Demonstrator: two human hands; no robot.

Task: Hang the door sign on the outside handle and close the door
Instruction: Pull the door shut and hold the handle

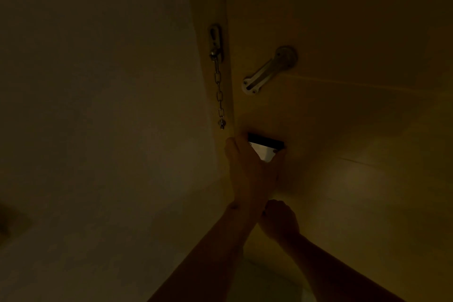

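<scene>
The scene is very dim. The yellowish door (343, 110) fills the right side, and its left edge lies against the frame (208, 2). My left hand (247, 169) reaches up against the door. Its fingers and thumb are spread to either side of a black and silver lock plate (266, 143). Lower down, my right hand (279, 220) is curled into a fist close to the door, beside my left wrist; whatever it may hold is hidden. No door sign or handle shows.
A metal security chain (219, 91) hangs loose from its bracket on the frame. Its slide track (267, 71) is screwed to the door above my hands. A pale wall (98, 105) fills the left side.
</scene>
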